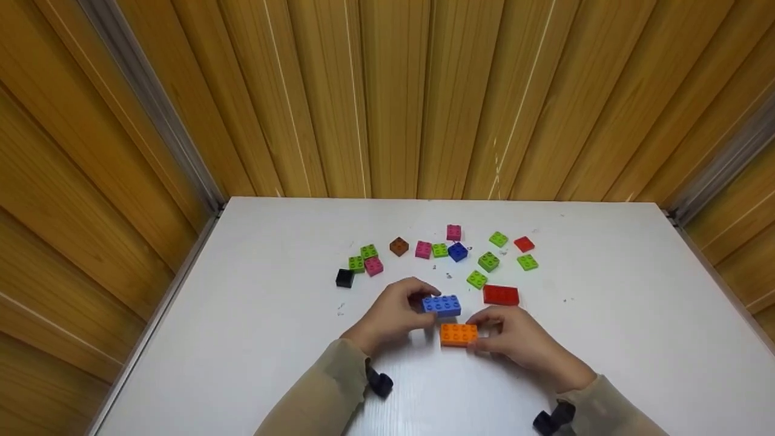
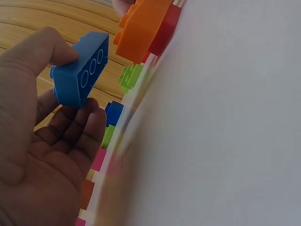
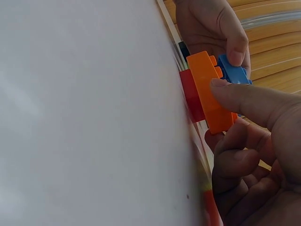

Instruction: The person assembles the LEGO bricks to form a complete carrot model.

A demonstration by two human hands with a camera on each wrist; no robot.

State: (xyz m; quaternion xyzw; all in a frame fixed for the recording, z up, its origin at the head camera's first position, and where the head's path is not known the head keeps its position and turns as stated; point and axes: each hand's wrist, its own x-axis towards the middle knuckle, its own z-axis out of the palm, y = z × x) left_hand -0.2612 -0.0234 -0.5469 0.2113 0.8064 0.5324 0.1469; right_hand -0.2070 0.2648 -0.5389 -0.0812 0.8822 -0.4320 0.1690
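Observation:
Between thumb and fingers, my left hand [image 1: 396, 309] pinches a light blue building brick [image 1: 442, 306] with two rows of studs. The left wrist view shows the hollow underside of this blue brick [image 2: 87, 70], raised off the table. My right hand [image 1: 521, 339] grips an orange building brick [image 1: 458, 334] of the same long shape by its right end. In the right wrist view the thumb presses one side of the orange brick [image 3: 210, 94], and the blue brick [image 3: 233, 70] appears behind it. In the head view the orange brick is nearer my body than the blue one, with a small gap between them.
A long red brick [image 1: 501, 295] lies just beyond my right hand. Several small bricks spread across the white table [image 1: 272, 315], among them a black one [image 1: 344, 278], a brown one [image 1: 399, 246] and a dark blue one [image 1: 458, 251]. Wood-look panels [image 1: 393, 97] stand behind the table.

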